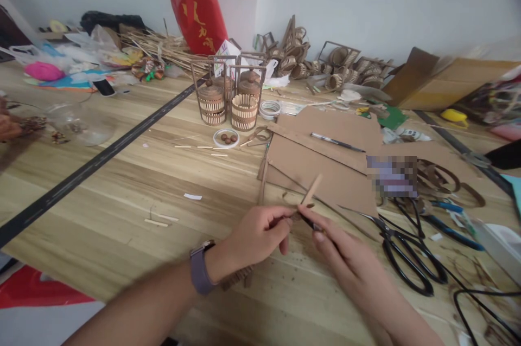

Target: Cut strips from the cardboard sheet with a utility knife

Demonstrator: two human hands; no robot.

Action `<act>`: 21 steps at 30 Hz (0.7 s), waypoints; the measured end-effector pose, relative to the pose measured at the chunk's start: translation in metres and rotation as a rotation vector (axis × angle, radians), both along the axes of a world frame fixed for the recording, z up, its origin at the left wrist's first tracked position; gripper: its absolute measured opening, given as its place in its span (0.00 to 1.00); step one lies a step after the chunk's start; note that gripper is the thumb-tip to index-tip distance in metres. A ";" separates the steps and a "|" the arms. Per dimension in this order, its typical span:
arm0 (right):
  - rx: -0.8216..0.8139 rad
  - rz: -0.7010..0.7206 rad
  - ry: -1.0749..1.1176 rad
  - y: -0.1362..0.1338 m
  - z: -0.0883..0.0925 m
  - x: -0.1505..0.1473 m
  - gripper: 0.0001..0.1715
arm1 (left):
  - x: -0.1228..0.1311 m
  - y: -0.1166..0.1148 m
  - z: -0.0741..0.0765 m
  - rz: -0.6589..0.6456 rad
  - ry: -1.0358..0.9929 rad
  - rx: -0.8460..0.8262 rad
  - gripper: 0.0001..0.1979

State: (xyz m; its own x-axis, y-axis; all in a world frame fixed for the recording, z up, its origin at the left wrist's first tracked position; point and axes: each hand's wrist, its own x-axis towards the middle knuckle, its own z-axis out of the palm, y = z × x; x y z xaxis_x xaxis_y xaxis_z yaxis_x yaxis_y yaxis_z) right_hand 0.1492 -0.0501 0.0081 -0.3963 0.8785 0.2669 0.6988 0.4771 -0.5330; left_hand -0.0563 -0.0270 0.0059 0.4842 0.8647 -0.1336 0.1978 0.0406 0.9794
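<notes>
One thin brown strip (312,190) sticks up between the left hand (260,233), pinched on what I can't tell, and the right hand (342,248), curled round a black handle (310,222), both close, maybe for steadiness; scissors (389,232) lie near on the table (122,183)

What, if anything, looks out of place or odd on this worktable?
One small basket at the group's front stands open, unlike its lidded neighbour to the left. Dark crumbs lie scattered near the left hand; pale slivers lie loose farther left.
</notes>
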 end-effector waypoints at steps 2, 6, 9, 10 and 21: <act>-0.110 -0.042 0.122 -0.001 -0.001 0.000 0.26 | 0.000 -0.001 -0.002 -0.010 -0.072 -0.041 0.17; -0.335 -0.026 0.217 -0.002 -0.002 0.004 0.29 | 0.001 -0.002 -0.007 0.031 -0.139 -0.102 0.20; -0.307 0.043 0.189 -0.004 -0.002 0.008 0.33 | 0.001 0.000 -0.008 0.116 -0.127 -0.109 0.20; -0.268 0.067 0.161 -0.005 -0.002 0.010 0.33 | 0.001 0.001 -0.007 0.156 -0.132 -0.113 0.20; 0.002 0.151 -0.291 -0.005 -0.024 0.006 0.02 | 0.002 0.002 -0.004 0.266 -0.154 -0.136 0.21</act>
State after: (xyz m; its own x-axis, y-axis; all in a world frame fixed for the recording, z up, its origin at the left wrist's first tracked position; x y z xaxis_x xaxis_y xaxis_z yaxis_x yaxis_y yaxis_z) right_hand 0.1552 -0.0555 -0.0160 -0.5823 0.8034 0.1244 0.7428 0.5879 -0.3203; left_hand -0.0546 -0.0251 0.0016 0.2675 0.9427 -0.1993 0.0128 0.2033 0.9790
